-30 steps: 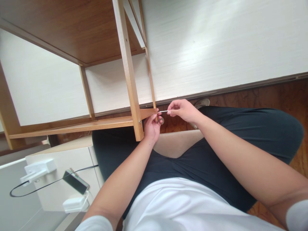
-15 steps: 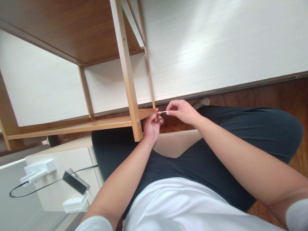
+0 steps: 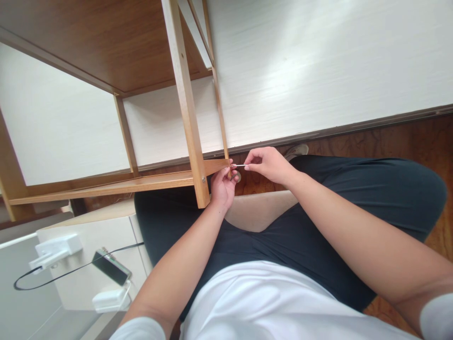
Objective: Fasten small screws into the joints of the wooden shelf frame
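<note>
My left hand (image 3: 223, 188) is closed about the end of a short wooden rail (image 3: 216, 165) low on a brown wooden shelf frame (image 3: 187, 94). Its thumb and fingertips meet around the rail's joint with a thin upright. Just to the right, my right hand (image 3: 268, 163) pinches a thin silvery metal rod (image 3: 240, 165) that looks like a hex key. The rod lies nearly level, its far end at my left fingertips by the joint. What the rod's tip touches is too small to tell. A screw head (image 3: 203, 179) shows in the near leg.
A white panelled surface (image 3: 318, 61) rises behind the frame. At lower left, a pale cabinet top (image 3: 74, 264) bears a white adapter (image 3: 58, 250), a dark rectangular device (image 3: 111, 267) and a black cable (image 3: 85, 268). My crossed legs (image 3: 364, 193) rest beside the wooden floor (image 3: 424, 137).
Both hands stay at the same place on the frame, and the rod is still in my right fingers. Only a very slight shift of the view shows.
</note>
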The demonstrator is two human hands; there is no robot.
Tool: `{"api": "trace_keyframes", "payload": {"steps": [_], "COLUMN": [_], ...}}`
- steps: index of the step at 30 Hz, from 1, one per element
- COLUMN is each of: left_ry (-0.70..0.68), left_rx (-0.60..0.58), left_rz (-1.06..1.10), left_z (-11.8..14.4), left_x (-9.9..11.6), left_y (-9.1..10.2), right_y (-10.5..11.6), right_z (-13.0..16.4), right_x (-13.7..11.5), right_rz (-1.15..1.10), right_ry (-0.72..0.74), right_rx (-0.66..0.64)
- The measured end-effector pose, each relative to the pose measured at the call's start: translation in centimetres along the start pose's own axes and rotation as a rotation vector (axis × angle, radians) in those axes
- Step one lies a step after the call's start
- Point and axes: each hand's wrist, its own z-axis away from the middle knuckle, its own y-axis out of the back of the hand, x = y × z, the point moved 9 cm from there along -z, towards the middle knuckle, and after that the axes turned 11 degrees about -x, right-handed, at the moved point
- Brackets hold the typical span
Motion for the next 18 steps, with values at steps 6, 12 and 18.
{"api": "trace_keyframes", "payload": {"steps": [6,12,18], "left_ry": [-0.001,-0.002,0.003], "left_rx": [0.005,0.005,0.002], "left_rz": [-0.016,-0.007,-0.016], "left_z": [-0.03,0.02,-0.06], "left_x": [0.0,0.04,-0.08], "left_y": [0.15,0.03,0.18], "right_y": [0.04,0.03,-0.05], "right_z": [0.09,0.06,0.01], "right_x": [-0.12,-0.09,-0.07], "right_rz": [0.004,0.008,0.034], "right_ry": [-0.012,-0.016,-0.004], "right_rx": [0.001,0.001,0.004]}}
